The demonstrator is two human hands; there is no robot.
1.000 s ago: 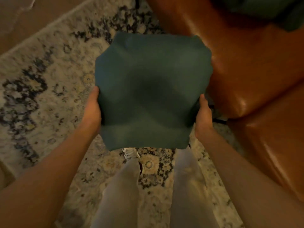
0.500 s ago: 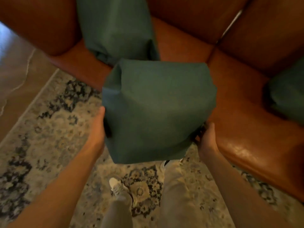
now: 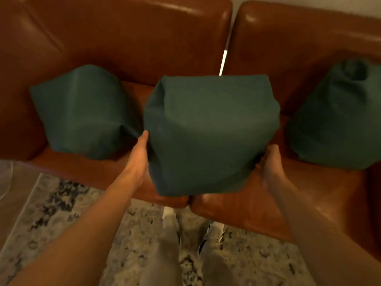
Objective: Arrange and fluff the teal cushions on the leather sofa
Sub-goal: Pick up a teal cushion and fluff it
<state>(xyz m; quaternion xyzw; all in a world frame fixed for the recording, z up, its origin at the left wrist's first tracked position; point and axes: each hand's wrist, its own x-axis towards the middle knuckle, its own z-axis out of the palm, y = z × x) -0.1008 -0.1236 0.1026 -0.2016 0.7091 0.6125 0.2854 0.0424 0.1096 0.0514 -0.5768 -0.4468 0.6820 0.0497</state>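
Here, puffy teal cushion (image 3: 210,133) apparently pressed between both hands' fingers (image 3: 144,135), glossy leather sofa (image 3: 123,38).

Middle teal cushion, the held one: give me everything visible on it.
The middle teal cushion is plain, matte woven-looking fabric, plump and boxy, with a folded crease at its upper left corner. It is upright, facing the camera, over the seam between the two seat pads of the leather sofa. The left hand presses its left side; the right hand cups its lower right corner. Whether it touches the seat is unclear.
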